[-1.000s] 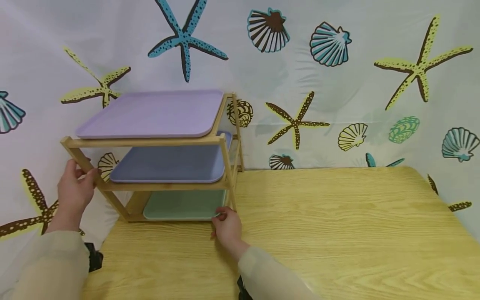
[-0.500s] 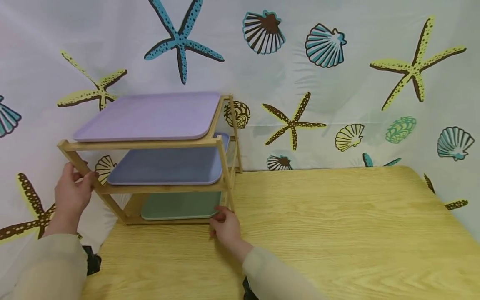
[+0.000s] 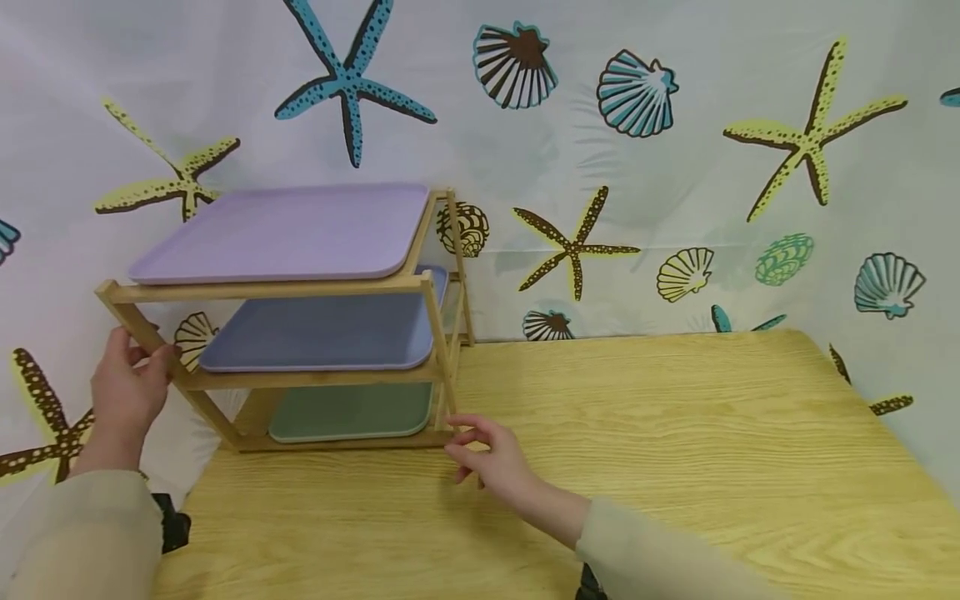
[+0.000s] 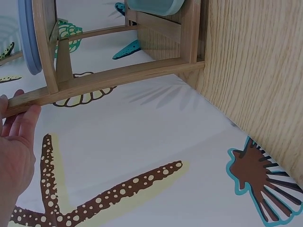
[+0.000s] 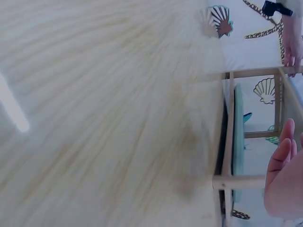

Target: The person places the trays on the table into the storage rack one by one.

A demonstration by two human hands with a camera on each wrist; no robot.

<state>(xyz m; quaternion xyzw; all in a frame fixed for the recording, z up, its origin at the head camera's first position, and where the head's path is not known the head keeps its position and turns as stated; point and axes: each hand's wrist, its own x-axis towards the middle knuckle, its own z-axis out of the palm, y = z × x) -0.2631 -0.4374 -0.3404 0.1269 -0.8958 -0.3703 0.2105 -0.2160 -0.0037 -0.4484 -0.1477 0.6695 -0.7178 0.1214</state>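
A three-tier wooden rack (image 3: 262, 291) stands at the table's left side. Its top level bears a lilac tray (image 3: 285, 229), the middle a blue tray (image 3: 322, 333), and the bottom a green tray (image 3: 352, 410). My left hand (image 3: 129, 387) grips the rack's slanted left front post, with fingers and thumb on opposite sides in the head view. Beside the foot of the right front post is my right hand (image 3: 495, 458), its fingers loosely bent and holding nothing. Whether a fingertip still touches the post cannot be told. In the right wrist view the right hand (image 5: 286, 175) is partly cut off.
The wood-grain table (image 3: 637, 467) extends to the right of the rack. Behind and beside it hangs a white cloth (image 3: 675, 183) printed with starfish and shells, close to the rack's back and left side.
My right hand has let go of the green tray's front right corner and drawn back to the right. The left hand keeps its hold on the post. The head view has shifted slightly.
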